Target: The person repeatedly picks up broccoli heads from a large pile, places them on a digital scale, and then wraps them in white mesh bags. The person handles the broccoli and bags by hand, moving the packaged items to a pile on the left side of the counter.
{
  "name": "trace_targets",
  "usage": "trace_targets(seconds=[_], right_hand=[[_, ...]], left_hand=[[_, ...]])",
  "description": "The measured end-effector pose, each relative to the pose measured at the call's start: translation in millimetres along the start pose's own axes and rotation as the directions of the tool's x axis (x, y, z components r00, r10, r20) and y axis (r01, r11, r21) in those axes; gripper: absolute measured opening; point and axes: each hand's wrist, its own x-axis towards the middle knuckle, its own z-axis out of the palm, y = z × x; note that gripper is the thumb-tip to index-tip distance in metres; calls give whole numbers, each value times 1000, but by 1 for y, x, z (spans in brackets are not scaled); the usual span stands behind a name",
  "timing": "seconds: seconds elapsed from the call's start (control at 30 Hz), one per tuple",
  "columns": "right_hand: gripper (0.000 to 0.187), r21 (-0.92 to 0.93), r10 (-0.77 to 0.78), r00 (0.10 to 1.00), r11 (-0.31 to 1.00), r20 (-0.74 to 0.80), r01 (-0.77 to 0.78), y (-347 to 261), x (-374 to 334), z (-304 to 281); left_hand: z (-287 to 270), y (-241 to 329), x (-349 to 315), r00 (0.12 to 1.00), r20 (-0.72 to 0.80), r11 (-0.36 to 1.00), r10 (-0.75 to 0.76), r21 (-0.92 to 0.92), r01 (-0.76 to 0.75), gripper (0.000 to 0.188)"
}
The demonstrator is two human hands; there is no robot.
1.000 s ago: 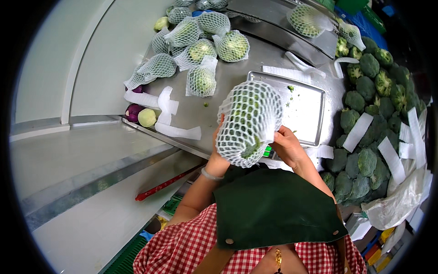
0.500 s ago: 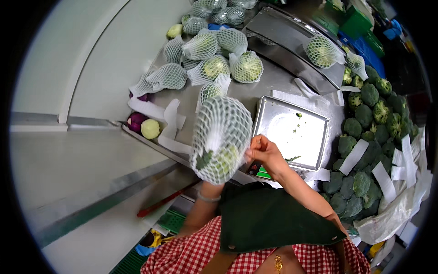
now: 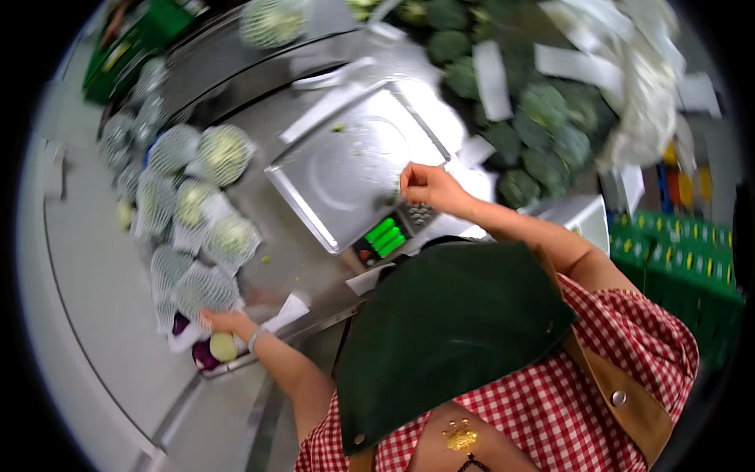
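My left hand (image 3: 226, 321) is at the table's left edge against a vegetable head in white foam netting (image 3: 206, 291). Its fingertips are hidden behind the netting, and the hand seems closed on the head. Over the near right corner of the scale's steel tray (image 3: 307, 219), my right hand (image 3: 436, 190) has its fingers pinched together. A blurred dark green bit (image 3: 393, 193) shows by those fingertips; whether it is held is unclear. Below the tray glows the scale's green display (image 3: 384, 237).
Several netted heads (image 3: 223, 155) cluster at left, with a purple cabbage (image 3: 206, 354) and a pale round vegetable (image 3: 224, 346) at the corner. Broccoli (image 3: 543, 110) is heaped at far right beside a plastic bag (image 3: 645, 86). Green crates (image 3: 676, 259) stand at right.
The view has turned. My left hand has carried the netted head from beside the scale to the cluster at left. My right hand has left the head and moved over the tray.
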Motion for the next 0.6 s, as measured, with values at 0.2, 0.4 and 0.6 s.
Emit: trace_targets(seconds=[0.2, 0.4, 0.6], right_hand=[[41, -959, -474, 841, 225, -261, -171, 45, -93, -148], [18, -994, -152, 983, -13, -101, -104, 110, -63, -141], [34, -766, -129, 931, 612, -340, -195, 11, -134, -94]], left_hand=[[13, 171, -41, 861, -272, 884, -429, 72, 463, 51], [61, 335, -146, 795, 597, 923, 105, -357, 145, 34], [90, 481, -278, -111, 909, 870, 402, -341, 355, 108]])
